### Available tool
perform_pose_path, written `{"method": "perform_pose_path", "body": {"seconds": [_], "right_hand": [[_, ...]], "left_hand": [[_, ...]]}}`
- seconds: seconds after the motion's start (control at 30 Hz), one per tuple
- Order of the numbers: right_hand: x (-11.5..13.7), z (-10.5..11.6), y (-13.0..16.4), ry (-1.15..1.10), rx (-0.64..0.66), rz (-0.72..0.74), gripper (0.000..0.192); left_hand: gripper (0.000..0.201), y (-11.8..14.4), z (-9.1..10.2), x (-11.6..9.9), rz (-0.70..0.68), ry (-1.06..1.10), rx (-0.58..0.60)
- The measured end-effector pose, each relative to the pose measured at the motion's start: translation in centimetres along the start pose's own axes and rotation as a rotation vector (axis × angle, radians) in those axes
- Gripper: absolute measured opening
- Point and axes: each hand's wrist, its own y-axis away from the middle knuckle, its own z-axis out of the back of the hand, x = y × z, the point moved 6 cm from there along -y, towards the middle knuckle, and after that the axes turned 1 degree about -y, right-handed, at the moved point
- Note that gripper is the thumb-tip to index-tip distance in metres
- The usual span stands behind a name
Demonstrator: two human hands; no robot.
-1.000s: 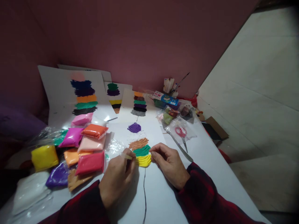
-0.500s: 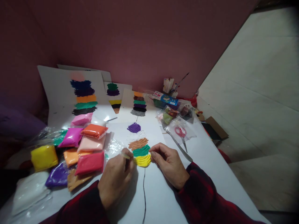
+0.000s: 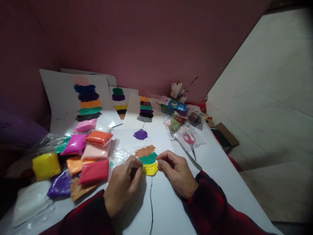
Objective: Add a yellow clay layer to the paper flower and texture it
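Yellow clay band (image 3: 150,169) between the fingers: left hand's (image 3: 123,186) curled narrow at one edge, right hand's (image 3: 177,173) pinched narrow at the other, anything held too small to tell. Beyond, on white paper (image 3: 161,138), green (image 3: 148,159), brown (image 3: 144,151) and purple clay (image 3: 140,134). Farther right, fork (image 3: 183,144) and scissors (image 3: 189,139); left, wrapped clay packets (image 3: 94,171).

Looking like a craft corner, probably in a home. Finding a white table (image 3: 225,178) against a pink wall (image 3: 151,42), a striped clay picture (image 3: 148,159) lying flat, more pictures (image 3: 88,103) propped behind, bright packets of modelling clay (image 3: 95,171) and a thin brush (image 3: 190,85). Noticing a dining fork (image 3: 185,149) near scissors (image 3: 189,138), hinting at household use; spotting pale floor tiles (image 3: 269,130) past the table edge.
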Motion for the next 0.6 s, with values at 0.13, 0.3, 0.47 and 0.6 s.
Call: {"method": "perform_pose_path", "body": {"seconds": [0.13,0.3,0.47,0.6], "right_hand": [[0.09,-0.05,0.02,-0.002,0.001,0.007,0.013],[-0.07,-0.06,-0.03,-0.004,-0.004,0.005,0.012],[-0.17,-0.07,-0.07,-0.002,0.001,0.01,0.012],[-0.16,-0.04,-0.06,-0.004,-0.003,0.006,0.012]], "left_hand": [[0.011,-0.25,-0.03,-0.2,-0.029,-0.027,0.005],[0.01,-0.21,-0.2,-0.02,-0.011,-0.058,0.02],[0.013,-0.24,-0.22,-0.19,-0.007,-0.088,0.028],[0.013,-0.3,-0.17,-0.28,0.006,-0.131,0.022]]}}
